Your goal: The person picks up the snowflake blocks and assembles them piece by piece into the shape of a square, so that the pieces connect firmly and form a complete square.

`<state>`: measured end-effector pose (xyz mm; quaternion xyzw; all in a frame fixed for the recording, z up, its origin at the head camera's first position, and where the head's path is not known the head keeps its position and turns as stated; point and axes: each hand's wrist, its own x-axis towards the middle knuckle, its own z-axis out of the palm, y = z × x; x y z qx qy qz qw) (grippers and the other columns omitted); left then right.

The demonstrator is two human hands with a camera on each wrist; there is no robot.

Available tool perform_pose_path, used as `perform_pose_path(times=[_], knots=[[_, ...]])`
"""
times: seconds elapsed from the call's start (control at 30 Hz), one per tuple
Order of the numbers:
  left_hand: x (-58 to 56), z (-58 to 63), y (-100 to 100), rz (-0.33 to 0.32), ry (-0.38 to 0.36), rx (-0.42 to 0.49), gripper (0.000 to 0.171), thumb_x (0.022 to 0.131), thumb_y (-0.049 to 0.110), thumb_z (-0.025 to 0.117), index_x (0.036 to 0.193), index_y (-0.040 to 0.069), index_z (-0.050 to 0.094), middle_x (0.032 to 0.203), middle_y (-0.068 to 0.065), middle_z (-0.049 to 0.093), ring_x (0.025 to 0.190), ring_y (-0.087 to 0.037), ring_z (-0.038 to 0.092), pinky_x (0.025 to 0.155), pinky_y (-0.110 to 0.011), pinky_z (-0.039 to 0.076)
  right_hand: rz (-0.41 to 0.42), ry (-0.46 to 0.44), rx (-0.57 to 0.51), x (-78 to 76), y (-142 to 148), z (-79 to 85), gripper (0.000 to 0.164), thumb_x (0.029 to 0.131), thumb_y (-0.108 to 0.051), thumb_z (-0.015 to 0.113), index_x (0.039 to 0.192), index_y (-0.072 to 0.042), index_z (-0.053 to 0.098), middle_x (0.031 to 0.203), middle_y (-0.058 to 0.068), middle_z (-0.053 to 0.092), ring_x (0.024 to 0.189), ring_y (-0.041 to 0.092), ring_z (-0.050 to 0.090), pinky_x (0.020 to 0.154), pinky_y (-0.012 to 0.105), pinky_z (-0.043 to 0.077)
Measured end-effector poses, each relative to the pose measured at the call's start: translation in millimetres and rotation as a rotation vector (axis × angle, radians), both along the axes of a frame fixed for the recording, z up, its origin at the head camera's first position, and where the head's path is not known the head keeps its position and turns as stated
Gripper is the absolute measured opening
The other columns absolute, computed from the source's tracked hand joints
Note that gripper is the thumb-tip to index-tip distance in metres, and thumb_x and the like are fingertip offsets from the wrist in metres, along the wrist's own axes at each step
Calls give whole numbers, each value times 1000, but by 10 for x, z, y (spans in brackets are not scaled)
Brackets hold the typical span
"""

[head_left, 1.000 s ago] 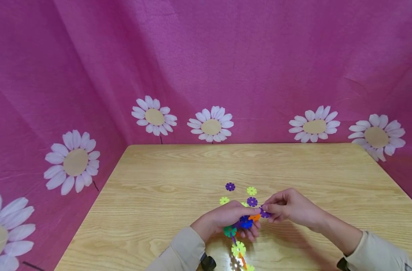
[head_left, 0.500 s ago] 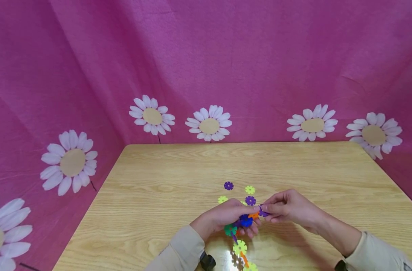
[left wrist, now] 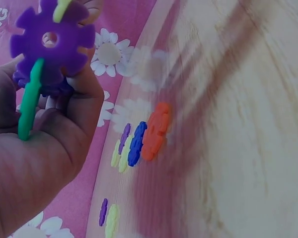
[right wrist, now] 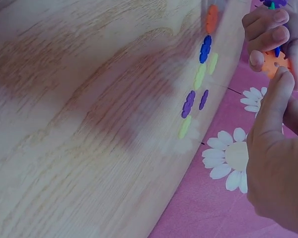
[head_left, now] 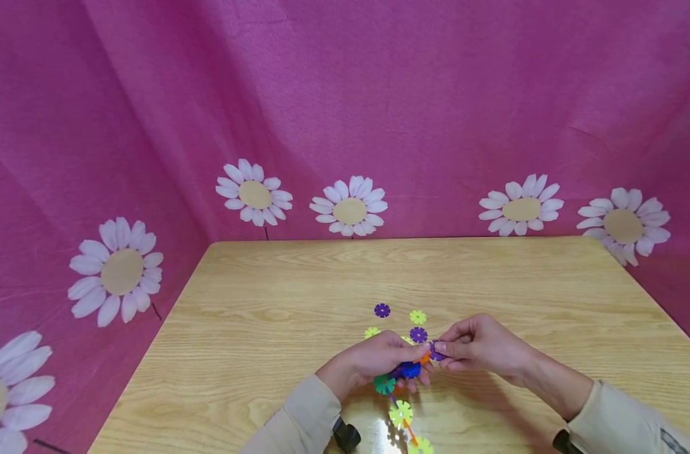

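A chain of slotted plastic flower discs hangs from my left hand [head_left: 373,354], which grips it near its upper end. From that end down run an orange disc [right wrist: 274,64], a blue disc [head_left: 411,370], a purple disc [left wrist: 52,42], a green disc [head_left: 384,383] and a yellow disc [head_left: 400,413], with an orange one edge-on below. My right hand [head_left: 487,347] pinches a purple disc [head_left: 436,350] between thumb and fingers, right at the orange disc's edge. The left thumb tip lies beside this meeting point. Left fingers partly hide the chain.
Loose discs lie on the wooden table [head_left: 265,290] beyond my hands, among them a purple disc [head_left: 381,310] and a yellow disc [head_left: 417,316]. An orange disc [left wrist: 156,131] and a blue disc [left wrist: 137,144] show in the left wrist view. Pink daisy-printed cloth [head_left: 436,113] surrounds the table.
My right hand and its purple disc have shifted slightly left, closer against the orange disc. The left hand keeps its grip on the chain, which sways a little.
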<state>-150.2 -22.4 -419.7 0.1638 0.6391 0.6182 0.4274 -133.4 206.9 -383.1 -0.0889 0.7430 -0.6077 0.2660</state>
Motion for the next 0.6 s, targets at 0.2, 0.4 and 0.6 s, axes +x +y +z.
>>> perform_pose_path(times=[0.2, 0.4, 0.6], knots=[[-3, -12, -11, 17, -4, -7, 62, 101, 45, 55, 108, -16, 67, 73, 2, 71, 53, -6, 59, 47, -18, 44, 9, 7, 11, -14, -25, -5, 33, 93, -10, 70, 110, 17, 63, 95, 16, 75, 81, 14, 73, 77, 28, 61], [-4, -23, -21, 29, -5, 8, 62, 101, 42, 56, 109, -18, 65, 71, 2, 70, 52, -5, 57, 47, -17, 44, 12, -3, -16, -24, -41, -12, 33, 92, -8, 70, 112, 18, 64, 97, 17, 76, 81, 14, 74, 77, 28, 61], [11, -35, -38, 25, 1, 32, 62, 102, 42, 54, 110, -19, 64, 75, 1, 70, 54, -7, 58, 47, -18, 44, 8, 7, -5, -35, -83, -15, 32, 93, -9, 70, 112, 17, 65, 97, 18, 76, 81, 14, 74, 77, 28, 61]])
